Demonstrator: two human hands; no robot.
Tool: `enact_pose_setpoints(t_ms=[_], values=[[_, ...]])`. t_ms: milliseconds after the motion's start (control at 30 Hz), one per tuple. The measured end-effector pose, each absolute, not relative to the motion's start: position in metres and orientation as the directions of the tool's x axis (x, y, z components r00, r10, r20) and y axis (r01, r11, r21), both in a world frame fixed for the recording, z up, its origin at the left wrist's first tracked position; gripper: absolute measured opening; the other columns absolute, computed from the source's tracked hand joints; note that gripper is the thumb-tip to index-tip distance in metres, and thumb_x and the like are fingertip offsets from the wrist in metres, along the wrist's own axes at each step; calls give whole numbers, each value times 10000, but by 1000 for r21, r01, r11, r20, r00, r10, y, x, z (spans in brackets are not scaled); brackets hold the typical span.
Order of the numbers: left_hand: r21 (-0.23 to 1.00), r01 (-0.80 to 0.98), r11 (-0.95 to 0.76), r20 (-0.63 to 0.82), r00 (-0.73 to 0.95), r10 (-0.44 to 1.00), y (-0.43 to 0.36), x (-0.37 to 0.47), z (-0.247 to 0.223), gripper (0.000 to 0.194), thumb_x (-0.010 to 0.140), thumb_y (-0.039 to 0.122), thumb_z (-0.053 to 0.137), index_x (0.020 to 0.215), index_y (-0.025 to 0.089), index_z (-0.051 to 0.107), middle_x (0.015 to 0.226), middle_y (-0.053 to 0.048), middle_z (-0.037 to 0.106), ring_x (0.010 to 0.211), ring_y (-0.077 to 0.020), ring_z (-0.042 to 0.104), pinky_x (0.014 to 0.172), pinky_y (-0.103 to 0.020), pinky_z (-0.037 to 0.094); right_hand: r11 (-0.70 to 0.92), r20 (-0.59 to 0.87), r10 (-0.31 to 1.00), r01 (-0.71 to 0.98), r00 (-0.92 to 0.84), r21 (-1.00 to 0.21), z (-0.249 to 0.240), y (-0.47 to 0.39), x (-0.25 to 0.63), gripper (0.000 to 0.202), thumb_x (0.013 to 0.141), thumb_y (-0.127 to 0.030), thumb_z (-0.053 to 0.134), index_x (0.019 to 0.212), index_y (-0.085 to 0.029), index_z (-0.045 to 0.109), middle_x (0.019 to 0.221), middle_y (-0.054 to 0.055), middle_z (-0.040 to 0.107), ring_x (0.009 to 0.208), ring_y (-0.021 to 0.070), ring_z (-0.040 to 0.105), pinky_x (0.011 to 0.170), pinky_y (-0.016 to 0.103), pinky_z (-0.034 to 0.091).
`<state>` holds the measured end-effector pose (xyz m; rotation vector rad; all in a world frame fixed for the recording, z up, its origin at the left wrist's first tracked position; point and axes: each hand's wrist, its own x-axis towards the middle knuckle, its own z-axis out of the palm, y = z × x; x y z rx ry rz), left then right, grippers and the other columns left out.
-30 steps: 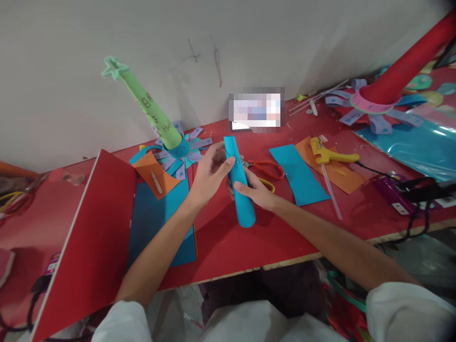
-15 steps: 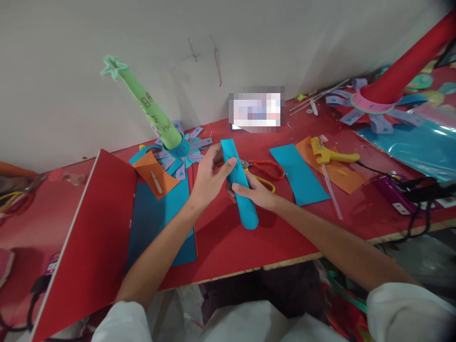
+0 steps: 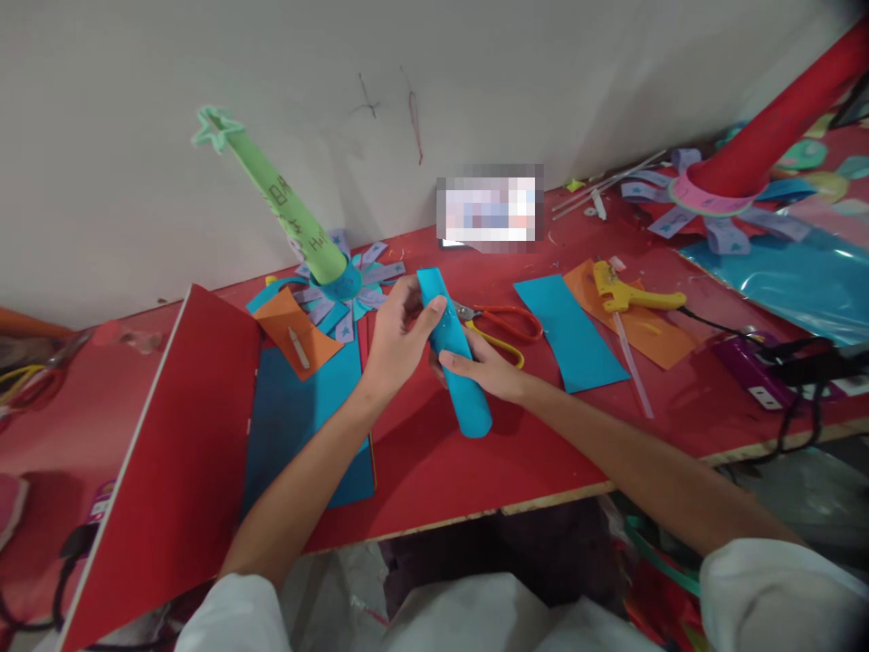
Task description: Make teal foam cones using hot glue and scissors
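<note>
A blue paper tube (image 3: 468, 398) is rolled up above the red table (image 3: 434, 471), its near end pointing toward me. My left hand (image 3: 400, 340) wraps its upper part, thumb pressed on the seam. My right hand (image 3: 483, 367) cups the tube from underneath at its middle. Red-and-yellow scissors (image 3: 506, 324) lie just behind my right hand. A flat blue paper strip (image 3: 570, 330) rests to the right.
A large red sheet (image 3: 169, 471) tilts at the left over a dark blue sheet (image 3: 299, 417). A green paper tube with a star (image 3: 285, 208) stands on a paper flower. A yellow glue gun (image 3: 628, 292) lies on orange paper. A red cone (image 3: 767, 127) stands far right.
My left hand has closed a little tighter round the tube, and the tube has tilted slightly, its near end shifting right. Nothing else has moved.
</note>
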<state>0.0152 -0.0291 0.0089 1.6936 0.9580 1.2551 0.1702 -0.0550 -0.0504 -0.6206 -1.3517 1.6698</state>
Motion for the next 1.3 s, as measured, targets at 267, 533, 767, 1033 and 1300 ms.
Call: enact_pose_setpoints(t_ms=[267,533,767,1033,1300], values=[[917,97,-386,358,223,907,-30,16,11,407,1040,605,582,928,214,589,852,-26,635,746,-142,608,694,-280,538,-100,104,861,-366,-497,-925,-52,-57,170,489,883,-625,800,1038,-230,558,779,-36,601,636,119,553,570,266,488],[927,29,-375,341,357,870,-32,18,5,400,966,513,744,1200,223,599,1088,-79,726,1047,-228,739,931,-378,611,-44,114,918,-383,-381,-923,-60,-52,167,508,855,-604,822,1142,-246,604,847,-17,638,741,153,623,676,298,568],[854,181,-488,427,291,856,-28,14,0,468,964,534,738,1295,233,603,1217,-91,735,1120,-239,733,1004,-401,600,182,225,944,-190,-239,-965,-53,-50,166,584,883,-541,775,1335,-226,583,1218,91,695,1033,251,686,962,452,613],[786,298,-541,460,302,835,-31,12,3,434,1000,536,691,1308,242,602,1253,-90,748,1171,-251,735,1033,-419,593,227,255,941,-144,-221,-963,-53,-48,168,594,881,-504,777,1372,-235,579,1229,95,685,1068,274,683,1013,502,608],[895,107,-433,383,314,869,-28,12,3,365,1014,505,681,1256,235,633,1246,-91,746,1168,-249,730,1016,-408,592,55,170,913,-302,-370,-952,-61,-50,169,812,899,-569,774,1549,-247,409,1029,44,712,823,202,697,753,373,646]])
